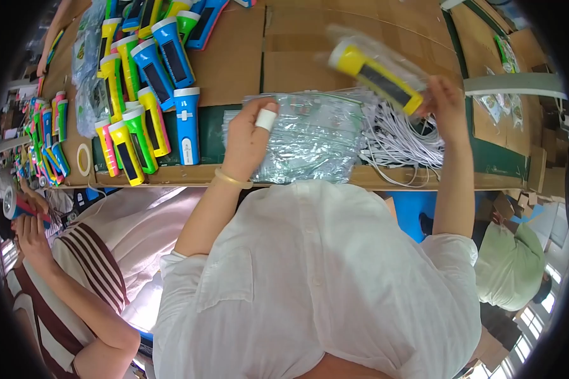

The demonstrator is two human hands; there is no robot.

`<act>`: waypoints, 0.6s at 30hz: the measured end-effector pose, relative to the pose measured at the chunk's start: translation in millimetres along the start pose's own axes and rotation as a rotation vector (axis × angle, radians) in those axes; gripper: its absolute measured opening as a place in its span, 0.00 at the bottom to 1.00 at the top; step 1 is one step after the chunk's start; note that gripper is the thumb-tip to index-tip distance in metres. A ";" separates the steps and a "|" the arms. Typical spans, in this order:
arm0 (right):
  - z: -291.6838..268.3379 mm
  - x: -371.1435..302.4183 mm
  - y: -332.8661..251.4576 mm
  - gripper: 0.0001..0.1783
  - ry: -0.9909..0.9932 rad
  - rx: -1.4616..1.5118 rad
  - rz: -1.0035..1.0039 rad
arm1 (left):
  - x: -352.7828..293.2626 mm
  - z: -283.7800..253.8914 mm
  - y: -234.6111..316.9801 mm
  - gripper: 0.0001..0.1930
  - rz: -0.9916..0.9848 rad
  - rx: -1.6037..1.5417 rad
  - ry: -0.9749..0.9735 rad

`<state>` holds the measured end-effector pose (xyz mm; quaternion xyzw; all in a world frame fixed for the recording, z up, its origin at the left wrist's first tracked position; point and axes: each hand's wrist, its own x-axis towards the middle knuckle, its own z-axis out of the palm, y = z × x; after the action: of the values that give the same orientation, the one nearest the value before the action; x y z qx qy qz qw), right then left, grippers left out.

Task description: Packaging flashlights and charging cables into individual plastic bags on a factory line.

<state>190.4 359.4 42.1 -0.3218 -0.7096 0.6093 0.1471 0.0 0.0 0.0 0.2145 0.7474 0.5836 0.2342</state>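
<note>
Closed around the tail end of a yellow flashlight (367, 71), our right hand (446, 104) has it up beyond the right part of the pile of clear plastic bags (310, 142) in the head view, white lens end pointing away to the left and dark panel facing us. Clear film (411, 68) shows around the flashlight, but blur hides whether our fingers press on the body itself or only on loose plastic. Our left hand (246, 139) lies at the left edge of the pile, fingers curled and a white wrap (265, 119) on one digit; we cannot tell whether it pinches a bag. White cables (404, 142) lie in a tangle against the pile's right side, while a blue flashlight (187, 126) and a cluster of yellow, green and blue ones stretch off to its left. To handle this well, we judge that we should keep a firm hold through the film, since it looks slippery and the lens end seems heavier, carry the flashlight clear of the cable loops, and use the left fingers to steady the pile so the top bags do not slide.
</note>
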 end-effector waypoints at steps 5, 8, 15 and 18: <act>-135.3 76.9 -24.9 0.22 0.508 -0.302 -0.361 | -7.6 -5.6 8.3 0.12 0.168 -0.003 0.048; -112.2 96.1 -26.3 0.27 0.443 0.010 -0.193 | -15.5 -62.6 7.3 0.11 0.284 0.185 0.382; 214.1 18.9 -44.4 0.33 -0.670 0.048 0.009 | -11.1 -255.5 -63.4 0.31 0.208 0.666 0.964; 308.8 -13.0 -43.6 0.46 -0.831 0.036 0.293 | 3.3 -305.7 -95.1 0.48 -0.172 0.785 0.884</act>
<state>2.5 111.2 20.2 -0.1441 -0.6448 0.7135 -0.2331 -190.7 -255.6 -28.9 -0.0397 0.9484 0.2768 -0.1493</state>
